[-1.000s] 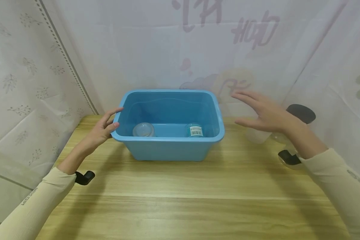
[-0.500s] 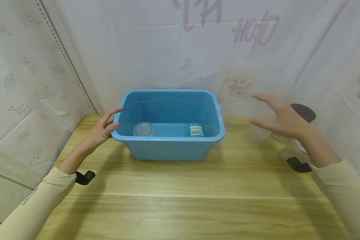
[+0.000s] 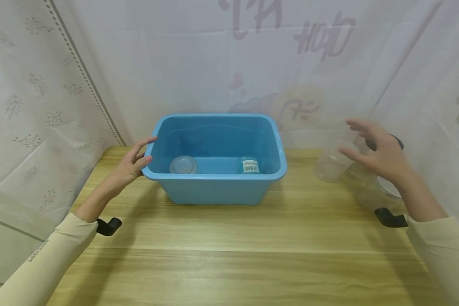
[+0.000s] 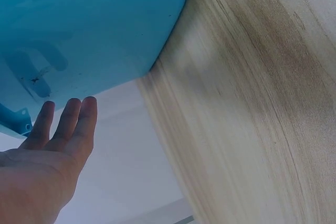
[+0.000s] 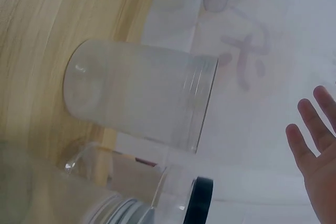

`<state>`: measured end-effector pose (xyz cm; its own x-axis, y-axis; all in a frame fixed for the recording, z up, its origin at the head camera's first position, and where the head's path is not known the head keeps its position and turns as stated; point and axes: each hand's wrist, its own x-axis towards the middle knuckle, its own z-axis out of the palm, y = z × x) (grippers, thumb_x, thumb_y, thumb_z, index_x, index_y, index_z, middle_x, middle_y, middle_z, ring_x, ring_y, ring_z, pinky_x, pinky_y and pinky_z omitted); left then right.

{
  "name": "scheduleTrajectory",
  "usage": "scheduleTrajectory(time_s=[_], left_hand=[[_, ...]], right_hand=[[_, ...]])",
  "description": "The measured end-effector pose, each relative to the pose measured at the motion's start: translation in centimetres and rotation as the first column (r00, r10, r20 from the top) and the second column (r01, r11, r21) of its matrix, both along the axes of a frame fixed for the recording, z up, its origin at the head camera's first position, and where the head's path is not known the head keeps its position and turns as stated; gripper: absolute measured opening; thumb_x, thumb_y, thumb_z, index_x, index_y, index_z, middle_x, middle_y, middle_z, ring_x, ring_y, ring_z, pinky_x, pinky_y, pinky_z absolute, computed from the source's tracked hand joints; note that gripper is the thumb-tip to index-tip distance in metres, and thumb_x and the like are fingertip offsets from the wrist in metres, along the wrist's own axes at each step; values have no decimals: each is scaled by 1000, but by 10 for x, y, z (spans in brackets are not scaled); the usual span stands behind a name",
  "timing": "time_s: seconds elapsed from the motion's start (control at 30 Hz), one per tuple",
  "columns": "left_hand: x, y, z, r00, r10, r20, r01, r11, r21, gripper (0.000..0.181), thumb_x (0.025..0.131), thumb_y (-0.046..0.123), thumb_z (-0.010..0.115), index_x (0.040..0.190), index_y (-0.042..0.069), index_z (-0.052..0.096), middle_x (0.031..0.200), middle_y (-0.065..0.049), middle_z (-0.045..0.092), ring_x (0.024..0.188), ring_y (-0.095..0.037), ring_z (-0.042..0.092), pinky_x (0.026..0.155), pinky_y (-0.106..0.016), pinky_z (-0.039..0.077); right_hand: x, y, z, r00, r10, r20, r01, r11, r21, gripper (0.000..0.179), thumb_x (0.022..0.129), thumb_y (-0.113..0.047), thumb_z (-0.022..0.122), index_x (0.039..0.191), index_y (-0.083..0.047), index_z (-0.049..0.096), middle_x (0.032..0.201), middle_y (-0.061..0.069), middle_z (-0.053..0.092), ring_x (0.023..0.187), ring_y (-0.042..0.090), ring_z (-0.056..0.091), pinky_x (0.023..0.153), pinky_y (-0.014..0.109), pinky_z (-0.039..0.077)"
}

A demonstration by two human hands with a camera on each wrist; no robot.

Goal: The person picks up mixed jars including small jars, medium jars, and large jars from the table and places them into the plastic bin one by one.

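My left hand (image 3: 128,170) holds the left rim of a blue plastic bin (image 3: 214,190), thumb and one finger over the edge. In the left wrist view, three fingers (image 4: 84,124) lie along the bin's outer wall. Raised at the right, my right hand (image 3: 382,155) has fingers and thumb spread apart, holding nothing. Near it stand a clear lidless jar (image 3: 327,168), a jar with a black lid (image 5: 199,200) and a clear jar with a pale lid (image 3: 389,187), partly hidden by the hand and blurred.
Inside the bin are a clear round container (image 3: 183,165) and one with a teal label and barcode (image 3: 248,165). A wooden table (image 3: 229,250) carries everything. Pale printed curtains (image 3: 199,63) rise behind and at both sides.
My right hand has moved rightward and slightly down, away from the bin and over the jars. The left hand and the bin have stayed put.
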<state>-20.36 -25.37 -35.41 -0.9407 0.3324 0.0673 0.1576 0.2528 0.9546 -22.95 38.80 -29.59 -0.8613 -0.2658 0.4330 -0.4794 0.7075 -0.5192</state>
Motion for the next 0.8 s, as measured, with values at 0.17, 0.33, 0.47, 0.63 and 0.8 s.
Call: scheduleTrajectory(time_s=[0.17, 0.33, 0.47, 0.63, 0.8], left_hand=[[-1, 1, 0, 1000, -5, -4, 5, 1000, 2, 54, 111, 20, 46, 161, 27, 27, 146, -29, 43, 107, -23, 61, 83, -28, 53], [0, 1, 0, 1000, -7, -7, 7, 1000, 5, 54, 111, 20, 46, 161, 27, 27, 143, -30, 44, 104, -22, 62, 83, -28, 53], [0, 0, -1, 1000, -12, -6, 13, 1000, 16, 54, 111, 19, 45, 161, 26, 26, 142, -30, 45, 104, -24, 62, 83, -28, 53], [0, 1, 0, 1000, -15, -7, 15, 1000, 3, 55, 111, 20, 45, 162, 26, 24, 145, -29, 43, 110, -28, 59, 84, -28, 52], [1, 0, 0, 1000, -11, -6, 11, 1000, -3, 55, 111, 21, 45, 162, 27, 25, 144, -29, 44, 108, -28, 60, 83, -29, 52]], right_hand=[[5, 15, -5, 999, -40, 10, 41, 992, -118, 73, 83, -1, 82, 148, -17, 54, 142, 0, 57, 124, 3, 50, 98, 13, 36], [8, 31, -13, 998, -63, -23, 55, 969, -242, 69, 82, 9, 78, 145, -6, 55, 139, 3, 57, 122, 9, 54, 100, 17, 38], [13, 40, -19, 990, -111, -88, 76, 942, -328, 62, 82, 11, 77, 140, 3, 56, 135, 8, 60, 121, 14, 57, 99, 19, 40], [20, 47, -25, 967, -248, -63, 199, 883, -425, 57, 83, 6, 76, 137, 0, 60, 132, 9, 61, 120, 17, 57, 101, 22, 41], [26, 49, -32, 919, -395, -9, 337, 794, -506, 55, 83, 0, 79, 135, -5, 62, 131, 5, 60, 122, 18, 54, 105, 26, 37]])
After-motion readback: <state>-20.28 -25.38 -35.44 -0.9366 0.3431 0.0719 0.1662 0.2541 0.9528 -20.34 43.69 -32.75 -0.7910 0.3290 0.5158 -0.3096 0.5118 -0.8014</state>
